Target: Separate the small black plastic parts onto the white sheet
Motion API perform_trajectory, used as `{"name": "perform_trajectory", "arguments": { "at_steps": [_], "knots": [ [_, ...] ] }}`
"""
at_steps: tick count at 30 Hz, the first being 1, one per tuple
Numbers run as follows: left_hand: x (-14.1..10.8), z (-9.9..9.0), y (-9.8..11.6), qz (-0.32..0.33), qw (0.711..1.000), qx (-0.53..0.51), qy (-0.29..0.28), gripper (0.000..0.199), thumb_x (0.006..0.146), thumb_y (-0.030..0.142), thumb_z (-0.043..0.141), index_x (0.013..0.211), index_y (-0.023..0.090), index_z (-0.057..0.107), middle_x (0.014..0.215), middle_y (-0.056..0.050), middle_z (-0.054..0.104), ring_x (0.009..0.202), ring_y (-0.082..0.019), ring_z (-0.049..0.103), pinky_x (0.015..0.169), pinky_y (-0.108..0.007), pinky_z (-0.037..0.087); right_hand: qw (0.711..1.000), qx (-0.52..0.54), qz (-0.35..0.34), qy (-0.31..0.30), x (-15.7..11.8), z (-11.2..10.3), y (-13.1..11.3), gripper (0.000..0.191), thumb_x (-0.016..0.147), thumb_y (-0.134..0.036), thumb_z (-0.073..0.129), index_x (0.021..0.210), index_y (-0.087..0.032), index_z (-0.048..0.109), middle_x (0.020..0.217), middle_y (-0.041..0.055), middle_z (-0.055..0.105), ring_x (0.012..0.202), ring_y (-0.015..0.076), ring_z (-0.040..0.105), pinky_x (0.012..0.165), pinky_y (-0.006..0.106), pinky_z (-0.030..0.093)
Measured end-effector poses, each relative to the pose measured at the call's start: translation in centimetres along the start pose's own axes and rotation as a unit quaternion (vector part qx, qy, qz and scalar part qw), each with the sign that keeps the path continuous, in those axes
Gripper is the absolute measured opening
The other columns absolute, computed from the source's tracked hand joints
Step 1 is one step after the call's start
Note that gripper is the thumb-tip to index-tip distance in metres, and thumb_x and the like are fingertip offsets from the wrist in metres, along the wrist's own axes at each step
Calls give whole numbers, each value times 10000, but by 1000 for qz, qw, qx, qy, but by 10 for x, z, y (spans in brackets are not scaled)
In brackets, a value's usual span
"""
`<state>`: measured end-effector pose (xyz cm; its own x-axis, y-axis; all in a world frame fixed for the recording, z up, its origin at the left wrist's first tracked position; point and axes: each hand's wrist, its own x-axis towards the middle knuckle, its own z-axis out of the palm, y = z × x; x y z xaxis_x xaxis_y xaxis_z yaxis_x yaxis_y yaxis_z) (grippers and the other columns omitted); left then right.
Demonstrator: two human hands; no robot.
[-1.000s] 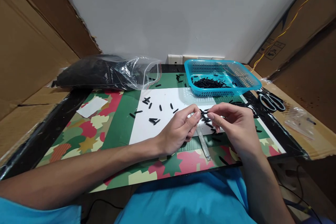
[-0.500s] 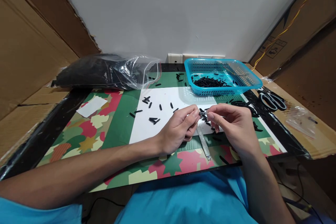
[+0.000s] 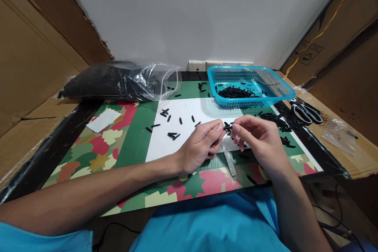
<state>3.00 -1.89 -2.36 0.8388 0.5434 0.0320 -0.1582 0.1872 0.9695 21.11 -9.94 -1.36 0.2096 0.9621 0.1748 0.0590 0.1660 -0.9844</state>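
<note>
My left hand (image 3: 203, 141) is closed, thumb against curled fingers, at the middle of the work surface. My right hand (image 3: 260, 138) faces it, thumb and forefinger pinched together. Between the two sets of fingertips is a small black rod-like piece (image 3: 227, 127), with an end at each hand. A narrow grey strip (image 3: 229, 162), seemingly wrapped in tape, runs from below my left hand toward the near edge; whether that hand also grips it is hidden. Similar black pieces (image 3: 173, 135) lie scattered on the white sheet (image 3: 165, 147), several of them partly behind my fingers.
A blue plastic basket (image 3: 283, 93) holding a heap of black pieces stands at the back right. Scissors (image 3: 305, 112) and a clear bag (image 3: 339, 136) lie at the right. A large zip bag (image 3: 118, 80) of black material rests back left, near a white paper scrap (image 3: 103, 120).
A shiny grey bit and a thin line showed at my fingertips earlier; now a black piece shows there. My right fingers have shifted slightly. My left hand has hardly moved.
</note>
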Motion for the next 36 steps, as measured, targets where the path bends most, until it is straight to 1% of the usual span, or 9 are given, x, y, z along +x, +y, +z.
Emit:
{"name": "perform_trajectory", "arguments": {
  "at_steps": [11,13,15,17,21,24,29,33,36],
  "knots": [
    [4,-2,-3,45,999,-13,9,460,1070,534,611,778,224,440,555,122,295,442,-41,180,387,-153,206,1000,2,-4,-14,-2,2,4,262,984,-421,811,869,-190,768,767,15,705,646,133,615,517,224,484],
    [5,-2,-2,45,999,-12,14,466,1066,534,621,773,223,436,556,120,309,441,-38,195,390,-149,213,1000,-17,-23,3,-3,2,3,212,999,-370,793,883,-195,766,772,8,705,644,129,620,521,225,491],
    [5,-1,-2,42,999,-10,24,481,1059,535,634,761,223,422,558,116,329,445,-36,213,397,-145,224,995,-54,-69,44,-5,4,1,121,996,-295,791,917,-207,765,804,3,718,672,132,644,544,228,515],
    [5,-1,-1,39,999,-10,29,494,1053,542,643,755,224,410,559,115,339,448,-34,221,402,-144,229,981,-108,-140,77,-7,6,-1,46,979,-207,796,949,-220,763,873,7,738,756,143,682,600,236,554],
    [3,0,-2,40,999,4,31,490,1058,555,630,763,220,427,553,109,366,454,-40,250,409,-146,246,940,-208,-265,63,-8,9,0,139,988,-85,742,999,-219,775,1002,35,765,875,160,722,717,273,611],
    [2,0,-2,41,999,17,29,488,1062,563,618,768,220,434,546,108,373,458,-45,264,416,-151,257,921,-240,-300,58,-7,10,4,170,1004,-60,717,1013,-218,777,1005,43,791,885,170,754,779,306,629],
    [1,1,0,33,998,37,29,490,1083,569,570,773,226,412,555,109,362,470,-48,273,440,-159,288,921,-234,-303,77,-7,10,4,182,996,-76,738,1011,-251,789,972,39,825,864,197,787,766,326,649],
    [-1,1,1,37,996,73,35,486,1095,573,540,777,224,424,563,97,394,478,-58,325,459,-178,309,929,-233,-279,73,-9,10,2,180,1013,-120,729,1004,-283,805,991,44,842,893,230,804,824,380,665],
    [-3,2,3,41,991,117,49,490,1099,575,527,773,220,443,570,85,421,487,-65,358,467,-195,304,940,-214,-257,72,-10,10,2,166,1007,-138,741,1008,-287,815,1006,43,845,897,235,804,800,380,666]
  ]
}}
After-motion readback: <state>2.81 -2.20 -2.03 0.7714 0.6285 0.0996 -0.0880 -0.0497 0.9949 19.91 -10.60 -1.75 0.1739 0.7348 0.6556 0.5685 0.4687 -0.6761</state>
